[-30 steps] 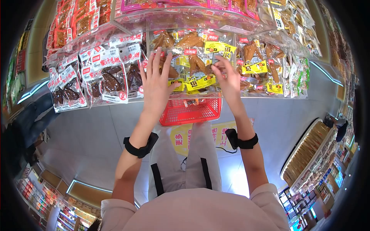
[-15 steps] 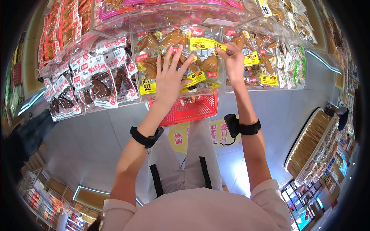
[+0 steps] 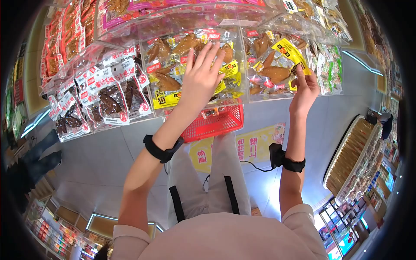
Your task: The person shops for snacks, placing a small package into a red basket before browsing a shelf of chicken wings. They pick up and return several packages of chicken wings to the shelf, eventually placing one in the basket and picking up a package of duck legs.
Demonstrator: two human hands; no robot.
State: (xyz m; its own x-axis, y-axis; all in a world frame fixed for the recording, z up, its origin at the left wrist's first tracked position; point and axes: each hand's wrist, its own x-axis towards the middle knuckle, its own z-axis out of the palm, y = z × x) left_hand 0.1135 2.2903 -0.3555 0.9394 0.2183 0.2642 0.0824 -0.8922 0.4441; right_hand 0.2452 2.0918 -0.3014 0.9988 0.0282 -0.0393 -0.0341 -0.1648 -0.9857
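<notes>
My right hand (image 3: 304, 89) pinches the yellow end of a clear packet of chicken wings (image 3: 277, 73) over the right-hand compartment. Brown meat shows through its film. My left hand (image 3: 201, 71) lies with its fingers stretched out on the wing packets in the middle compartment. Among these is a packet with a yellow label (image 3: 167, 99) at the front, left of that hand. White-labelled packets of dark wings (image 3: 108, 97) fill the compartment farther left.
A red plastic basket (image 3: 216, 128) is below the front edge of the clear display bin (image 3: 234, 102). Green-and-white packets (image 3: 328, 69) lie at the right. A person's legs (image 3: 41, 160) show at the far left, near a shelf.
My right hand has moved right, carrying a wing packet from the middle compartment to over the right-hand one. My left hand has shifted slightly right and away from me.
</notes>
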